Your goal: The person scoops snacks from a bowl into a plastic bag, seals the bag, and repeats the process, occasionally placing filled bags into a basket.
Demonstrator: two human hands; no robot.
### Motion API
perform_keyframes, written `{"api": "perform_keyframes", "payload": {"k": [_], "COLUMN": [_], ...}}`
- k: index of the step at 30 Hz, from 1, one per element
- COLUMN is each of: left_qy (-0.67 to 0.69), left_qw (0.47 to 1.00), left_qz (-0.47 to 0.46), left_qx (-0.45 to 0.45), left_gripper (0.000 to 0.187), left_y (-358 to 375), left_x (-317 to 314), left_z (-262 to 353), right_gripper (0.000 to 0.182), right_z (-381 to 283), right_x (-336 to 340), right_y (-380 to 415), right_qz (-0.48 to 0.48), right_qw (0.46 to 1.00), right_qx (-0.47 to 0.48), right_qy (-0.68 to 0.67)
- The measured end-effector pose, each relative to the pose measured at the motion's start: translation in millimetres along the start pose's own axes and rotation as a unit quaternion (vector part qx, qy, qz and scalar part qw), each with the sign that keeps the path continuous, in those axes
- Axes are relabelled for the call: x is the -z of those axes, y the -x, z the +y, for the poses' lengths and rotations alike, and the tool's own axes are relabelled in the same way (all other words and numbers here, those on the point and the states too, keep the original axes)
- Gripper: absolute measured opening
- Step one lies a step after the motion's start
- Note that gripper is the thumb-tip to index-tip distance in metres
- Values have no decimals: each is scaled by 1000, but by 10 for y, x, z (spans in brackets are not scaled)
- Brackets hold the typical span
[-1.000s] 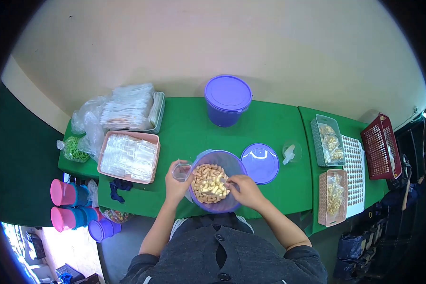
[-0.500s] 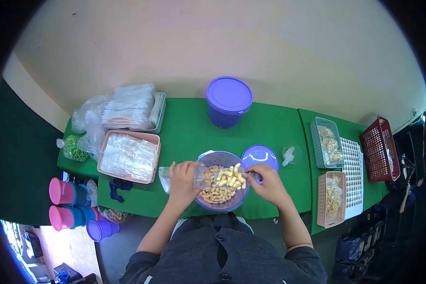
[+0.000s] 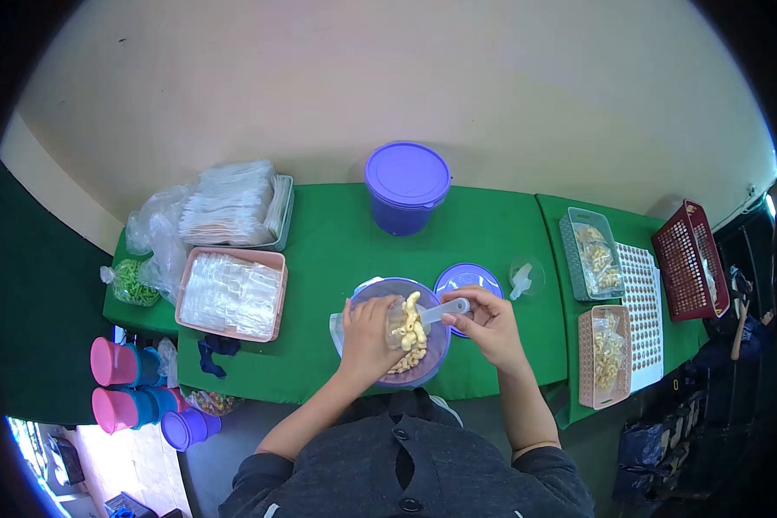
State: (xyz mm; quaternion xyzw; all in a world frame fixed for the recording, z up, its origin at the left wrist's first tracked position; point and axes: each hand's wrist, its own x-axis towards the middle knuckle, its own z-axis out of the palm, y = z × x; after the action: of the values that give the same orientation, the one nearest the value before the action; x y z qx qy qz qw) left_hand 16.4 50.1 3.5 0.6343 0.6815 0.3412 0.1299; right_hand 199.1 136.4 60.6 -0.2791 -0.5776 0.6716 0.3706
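Observation:
My left hand (image 3: 365, 332) holds a small clear bag (image 3: 403, 324) with pale yellow snack pieces in it, over the purple bowl (image 3: 424, 374) of tan and yellow snacks. My right hand (image 3: 490, 324) grips a clear plastic scoop (image 3: 447, 310) whose end points into the bag's mouth. The bowl stands on the green table (image 3: 337, 242) right in front of me. Its purple lid (image 3: 468, 280) lies flat just behind my right hand.
A lidded purple tub (image 3: 406, 186) stands at the back. Pink tray (image 3: 230, 293) and grey tray (image 3: 233, 203) of clear bags lie left. Baskets with filled bags (image 3: 593, 255) (image 3: 607, 356), a red basket (image 3: 693, 270) right. Pink and blue containers (image 3: 125, 384) sit below left.
My left hand moved right and brought the bag over the bowl. My right hand lifted out of the bowl with the scoop and now tips snacks into the bag.

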Motion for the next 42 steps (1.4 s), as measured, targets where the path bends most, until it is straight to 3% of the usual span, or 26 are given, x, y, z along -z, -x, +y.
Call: {"api": "perform_keyframes", "payload": {"k": [3, 5, 15, 17, 18, 20, 22, 24, 26, 30, 32, 33, 34, 37, 42], "left_qy": [22, 48, 119, 301, 301, 481, 585, 554, 524, 457, 455, 438, 420, 411, 392], "left_qw": [1000, 998, 990, 954, 954, 865, 762, 748, 763, 788, 785, 804, 822, 835, 856], "left_qz": [15, 32, 53, 21, 21, 106, 260, 359, 374, 408, 416, 397, 378, 358, 329], "left_qx": [-8, -24, -63, 0, 2, 97, 92, 64, 59, 58, 57, 62, 67, 71, 72], "left_gripper": [77, 75, 73, 65, 65, 55, 49, 51, 52, 54, 52, 52, 52, 50, 53], "left_y": [-97, -147, -242, -205, -182, -131, -104, -76, -4, 124, 185, 230, 266, 320, 384], "left_x": [83, 96, 6, 34, 37, 36, 147, 314, 534, 738, 724, 713, 702, 664, 609], "left_z": [105, 171, 108, 50, -15, -218, -439, -648, -771, -783, -812, -840, -859, -861, -889], "right_gripper": [32, 34, 32, 28, 28, 25, 23, 20, 18, 16, 17, 18, 18, 19, 23], "right_z": [-114, -231, -428, -411, -419, -445, -227, 176, 557, 1221, 1399, 1539, 1714, 1905, 1798], "right_x": [-39, -52, -12, -22, -34, -73, -49, -3, -93, -238, -312, -313, -290, -257, -93], "right_y": [29, 27, -4, 27, 26, -3, -114, -207, -307, -485, -550, -573, -594, -640, -640], "right_qz": [9, 29, 63, 156, 155, 230, 222, 103, 61, 47, 10, -36, -37, -144, -92], "right_qw": [997, 980, 947, 922, 923, 942, 952, 982, 977, 961, 926, 906, 905, 919, 945], "right_qx": [69, 168, 266, 317, 315, 227, 187, 20, -55, -44, -37, -77, -76, -191, -260], "right_qy": [26, 99, 170, 157, 157, 88, 100, 160, 198, 270, 375, 416, 416, 314, 174]}}
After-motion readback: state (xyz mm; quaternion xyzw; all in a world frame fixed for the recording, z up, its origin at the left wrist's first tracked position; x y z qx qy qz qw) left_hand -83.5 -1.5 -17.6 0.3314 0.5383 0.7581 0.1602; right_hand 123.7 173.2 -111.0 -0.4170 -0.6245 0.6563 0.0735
